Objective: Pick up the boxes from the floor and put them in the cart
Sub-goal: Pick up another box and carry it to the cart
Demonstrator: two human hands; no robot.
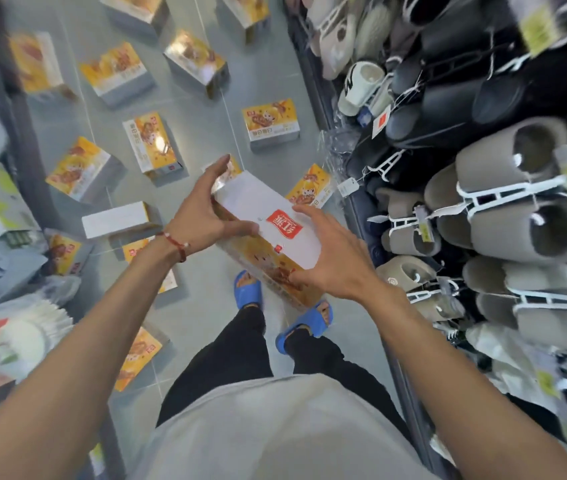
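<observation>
I hold a yellow and white box (268,223) with a red logo in both hands, above the floor in front of my feet. My left hand (202,209) grips its left edge, fingers spread along the side. My right hand (323,251) clasps its right and lower edge. Several more yellow boxes lie scattered on the grey tiled floor, such as the box (270,123) ahead, the box (153,147) to its left and the box (115,220) lying white side up. No cart is in view.
A rack of hanging grey, black and cream slippers (482,188) fills the right side. Shelves with packaged goods (1,209) run along the left. My feet in blue sandals (304,322) stand on the floor (202,133) between boxes.
</observation>
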